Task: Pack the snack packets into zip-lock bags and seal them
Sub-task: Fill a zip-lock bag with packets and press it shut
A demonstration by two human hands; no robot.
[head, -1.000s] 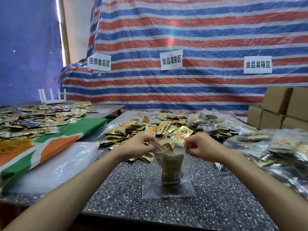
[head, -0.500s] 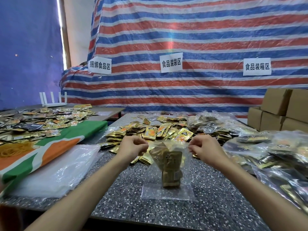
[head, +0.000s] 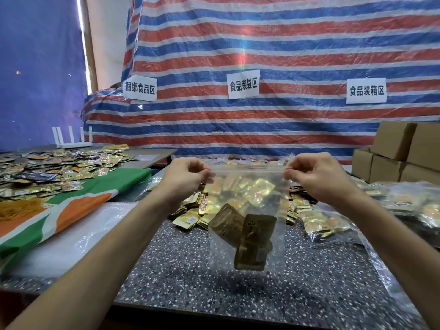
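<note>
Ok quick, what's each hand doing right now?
The left hand pinches the top left corner of the zip-lock bag.
The right hand pinches its top right corner.

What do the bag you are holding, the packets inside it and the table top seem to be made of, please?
The bag looks like thin clear plastic film, glossy: the pile behind shows through it. The packets look like matte brown-gold foil or laminate, creased. The table top looks like speckled stone or terrazzo, possibly a print.
</note>
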